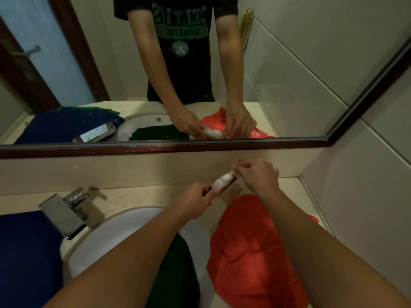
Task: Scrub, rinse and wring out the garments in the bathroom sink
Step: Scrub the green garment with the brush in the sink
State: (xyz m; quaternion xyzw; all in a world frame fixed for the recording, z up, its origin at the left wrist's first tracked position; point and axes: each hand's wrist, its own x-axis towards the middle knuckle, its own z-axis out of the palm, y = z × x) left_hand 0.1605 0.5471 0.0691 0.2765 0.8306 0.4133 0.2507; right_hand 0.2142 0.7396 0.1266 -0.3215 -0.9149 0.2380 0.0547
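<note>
While gripping the white brush (pixel 222 182) end to end with left hand (pixel 199 200) and right hand (pixel 259 176), turn bristles down, then scrub firmly along orange garment (pixel 251 252) lying on counter (pixel 142 196) beside sink (pixel 124 227).

Both bare forearms reach forward, and the left hand (pixel 195 202) and right hand (pixel 259 176) pinch a white brush (pixel 221 182) with curled fingers.
</note>
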